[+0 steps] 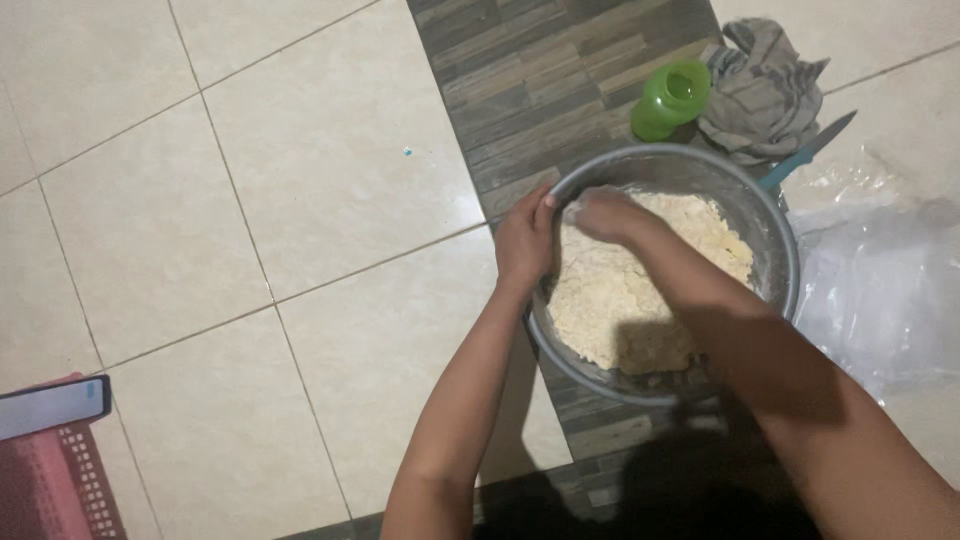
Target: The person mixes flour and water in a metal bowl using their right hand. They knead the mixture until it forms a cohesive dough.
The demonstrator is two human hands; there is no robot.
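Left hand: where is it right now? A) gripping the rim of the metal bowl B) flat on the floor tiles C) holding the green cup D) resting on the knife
A: the left hand clasps the near-left rim of the metal bowl, while the right hand is down in the pale crumbly dough; the green cup and knife lie untouched beyond the bowl.
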